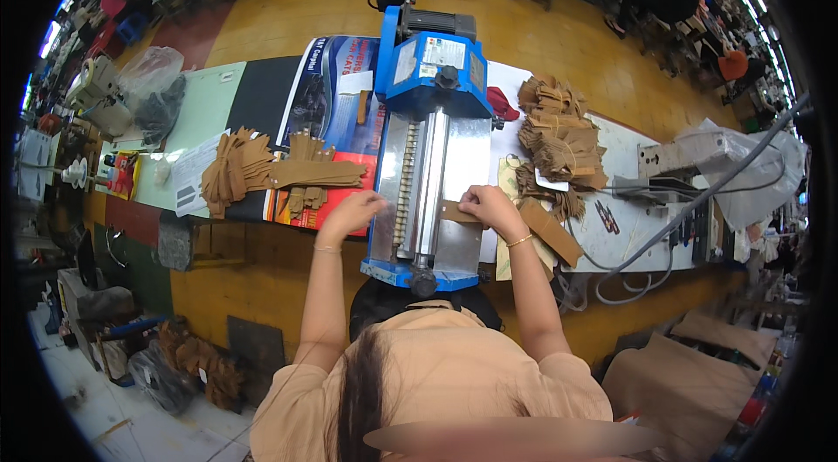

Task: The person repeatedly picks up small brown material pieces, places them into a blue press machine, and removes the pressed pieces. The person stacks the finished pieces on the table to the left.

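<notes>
Before me stands a blue machine with a long shiny metal roller running toward me and sloping metal plates on both sides. My right hand is closed on a small flat brown strip, which lies over the right plate beside the roller. At the left plate's edge, my left hand has its fingers stretched toward the roller, loosely bent, with nothing visible in them. Bundles of brown strips lie left of the machine, some close to my left hand. More brown bundles are piled on the right.
A wider brown piece lies beside my right wrist. A grey cable loops over the right of the table. Pens lie there too. A metal machine arm and plastic bag stand farther right. Another person sits at the back right.
</notes>
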Action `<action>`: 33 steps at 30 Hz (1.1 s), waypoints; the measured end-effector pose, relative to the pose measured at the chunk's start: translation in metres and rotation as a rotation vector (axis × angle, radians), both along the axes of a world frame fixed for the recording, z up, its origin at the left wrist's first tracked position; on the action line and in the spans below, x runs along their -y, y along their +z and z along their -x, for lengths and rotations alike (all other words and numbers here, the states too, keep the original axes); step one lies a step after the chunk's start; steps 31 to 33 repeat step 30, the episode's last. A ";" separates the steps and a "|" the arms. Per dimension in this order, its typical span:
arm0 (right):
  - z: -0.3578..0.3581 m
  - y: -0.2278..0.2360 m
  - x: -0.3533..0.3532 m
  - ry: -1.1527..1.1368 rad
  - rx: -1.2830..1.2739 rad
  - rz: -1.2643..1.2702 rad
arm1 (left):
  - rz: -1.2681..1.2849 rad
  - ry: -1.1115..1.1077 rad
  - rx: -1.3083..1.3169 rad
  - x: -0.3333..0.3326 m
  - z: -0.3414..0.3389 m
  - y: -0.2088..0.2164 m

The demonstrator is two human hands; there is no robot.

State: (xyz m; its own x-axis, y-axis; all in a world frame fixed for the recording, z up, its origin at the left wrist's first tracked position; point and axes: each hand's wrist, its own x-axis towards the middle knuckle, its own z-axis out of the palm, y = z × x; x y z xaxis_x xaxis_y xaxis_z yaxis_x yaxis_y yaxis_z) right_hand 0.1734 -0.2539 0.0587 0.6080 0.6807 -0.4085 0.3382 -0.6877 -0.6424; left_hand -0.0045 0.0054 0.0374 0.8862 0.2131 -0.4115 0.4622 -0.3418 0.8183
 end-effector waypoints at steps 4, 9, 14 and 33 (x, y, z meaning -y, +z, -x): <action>0.002 -0.004 -0.016 0.054 0.052 -0.030 | 0.249 0.124 -0.089 0.023 -0.016 -0.022; 0.003 -0.004 -0.023 0.078 0.023 -0.066 | 0.392 0.250 -0.139 0.036 -0.026 -0.025; 0.000 -0.006 -0.016 0.082 0.012 -0.079 | 0.435 0.279 -0.166 0.038 -0.028 -0.021; -0.006 -0.035 0.065 -0.378 0.023 -0.059 | 0.454 0.568 -0.026 0.001 0.004 -0.056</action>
